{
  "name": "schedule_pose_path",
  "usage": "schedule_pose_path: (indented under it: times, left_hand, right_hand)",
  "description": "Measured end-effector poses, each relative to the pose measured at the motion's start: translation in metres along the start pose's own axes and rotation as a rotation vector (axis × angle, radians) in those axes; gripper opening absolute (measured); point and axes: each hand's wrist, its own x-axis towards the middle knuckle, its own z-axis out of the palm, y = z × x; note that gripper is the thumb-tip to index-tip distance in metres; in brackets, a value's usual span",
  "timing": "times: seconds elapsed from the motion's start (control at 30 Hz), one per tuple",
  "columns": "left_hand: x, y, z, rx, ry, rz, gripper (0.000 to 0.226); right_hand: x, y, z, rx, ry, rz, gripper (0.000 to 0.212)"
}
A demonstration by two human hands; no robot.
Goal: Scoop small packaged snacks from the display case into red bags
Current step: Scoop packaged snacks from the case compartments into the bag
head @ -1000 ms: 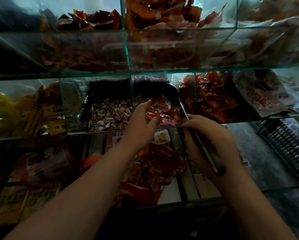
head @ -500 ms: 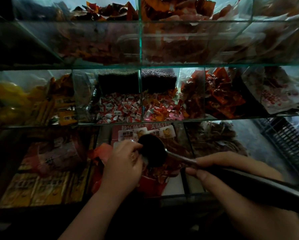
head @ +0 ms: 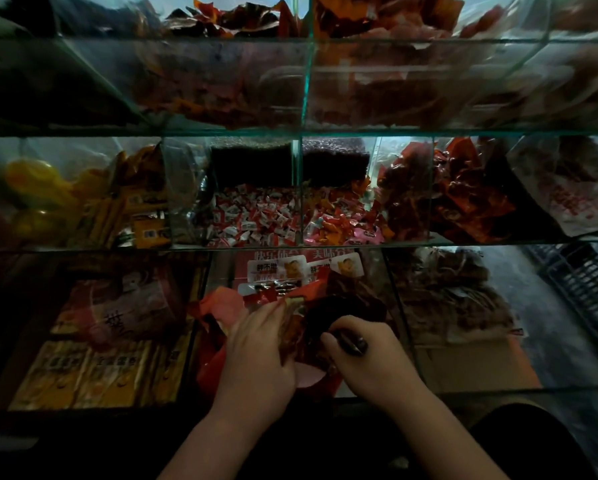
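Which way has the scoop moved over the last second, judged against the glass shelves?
Yes. The scoop has come down toward the person, from the mixed-candy compartment on the middle shelf to the red bag below that shelf's front edge.

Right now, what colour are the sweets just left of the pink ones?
The sweets are red and white; the head view shows them best.

Exposure: dim, underexposed throughout. Source: pale daylight behind the top tier of the display case [head: 304, 132], weakening downward. Shadows: lower left corner and bottom edge near black. Glare: milky reflections across the upper glass fronts. Focus: wrapped snacks [head: 256, 216] in the middle tier sharpest; top tier smeared; left hand [head: 256, 355] and right hand [head: 367, 365] soft-edged. Distortion: shelf lines bow toward the corners.
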Motion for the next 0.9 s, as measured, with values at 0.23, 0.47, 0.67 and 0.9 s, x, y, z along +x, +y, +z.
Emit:
schedule_pose_path:
  times: [0.23, 0.47, 0.67, 0.9]
  left_hand:
    - [-0.011, -0.002, 0.003, -0.076, -0.010, -0.019, 0.079]
    - [-0.017, 0.003, 0.006, -0.127, -0.042, -0.035, 0.087]
    - [-0.016, 0.002, 0.004, -0.151, -0.014, -0.072, 0.081]
    - [-0.015, 0.005, 0.006, -0.182, -0.010, -0.075, 0.081]
  right_hand:
    - [-0.008, -0.002, -0.023, 0.126, -0.123, 0.162, 0.023]
    - [-0.001, -0.004, -0.020, 0.194, 0.094, 0.345, 0.035]
    - [-0.015, 0.003, -0.019, 0.458, 0.290, 0.401, 0.021]
    - [-0.014, 0.004, -0.018, 0.630, 0.289, 0.489, 0.024]
